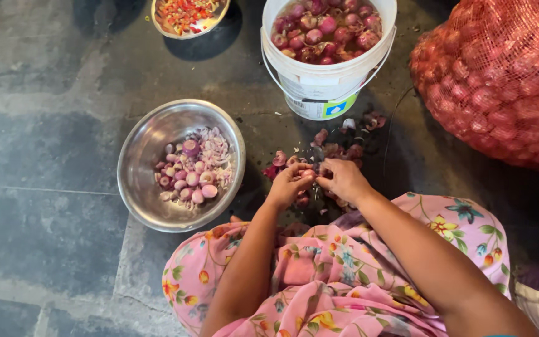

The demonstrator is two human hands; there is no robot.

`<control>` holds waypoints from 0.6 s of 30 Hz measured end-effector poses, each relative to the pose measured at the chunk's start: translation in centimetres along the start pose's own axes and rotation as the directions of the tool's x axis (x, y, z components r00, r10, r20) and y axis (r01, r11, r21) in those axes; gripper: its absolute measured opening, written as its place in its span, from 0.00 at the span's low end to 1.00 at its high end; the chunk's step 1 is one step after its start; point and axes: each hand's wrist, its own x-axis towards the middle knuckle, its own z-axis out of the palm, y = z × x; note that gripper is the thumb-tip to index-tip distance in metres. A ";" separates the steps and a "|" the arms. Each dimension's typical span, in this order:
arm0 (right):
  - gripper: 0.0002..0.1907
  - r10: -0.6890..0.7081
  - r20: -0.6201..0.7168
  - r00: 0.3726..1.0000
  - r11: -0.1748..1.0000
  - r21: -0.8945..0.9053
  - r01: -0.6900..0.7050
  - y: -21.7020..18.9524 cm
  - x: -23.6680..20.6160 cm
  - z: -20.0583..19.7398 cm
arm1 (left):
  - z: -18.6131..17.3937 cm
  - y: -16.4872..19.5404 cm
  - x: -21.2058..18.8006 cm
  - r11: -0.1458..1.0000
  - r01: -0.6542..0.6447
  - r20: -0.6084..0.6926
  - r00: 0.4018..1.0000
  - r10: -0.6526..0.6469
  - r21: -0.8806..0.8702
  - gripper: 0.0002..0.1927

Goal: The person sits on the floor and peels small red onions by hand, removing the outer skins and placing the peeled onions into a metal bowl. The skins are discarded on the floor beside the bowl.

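Observation:
My left hand (289, 185) and my right hand (343, 180) meet over the dark floor, both closed on one small purple onion (309, 174) held between the fingertips. A thin blade seems to stick up from my right hand, but it is too small to be sure. Purple onion skins (338, 150) lie scattered on the floor just beyond my hands. To my left stands a steel bowl (145, 156) with several peeled and cut onions (191, 171) in it.
A white plastic bucket (322, 81) of unpeeled onions in water stands ahead. A red mesh sack (500, 75) full of onions lies at the right. A small steel bowl (157, 19) of chopped red pieces sits at the top. My lap is covered by pink floral cloth (338, 274).

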 end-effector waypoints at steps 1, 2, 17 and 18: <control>0.14 -0.055 -0.010 0.998 0.998 -0.012 0.055 -0.3 -0.6 0.1 | 0.3 -0.2 -0.3 0.999 0.017 -0.023 1.000 -0.018 -0.047 0.18; 0.13 -0.086 -0.016 0.996 0.996 -0.023 0.086 -0.6 -1.3 0.2 | 0.6 -0.2 -0.7 0.995 0.032 -0.046 0.998 -0.036 -0.093 0.17; 0.16 0.247 0.075 0.966 0.763 0.599 -0.241 1.0 -1.8 -0.1 | 2.0 -0.3 -1.7 0.905 -0.217 -0.103 0.976 0.192 -0.365 0.13; 0.15 0.266 0.087 0.960 0.720 0.644 -0.258 1.1 -1.5 0.1 | 1.9 -0.5 -1.5 0.915 -0.207 -0.105 0.978 0.181 -0.345 0.12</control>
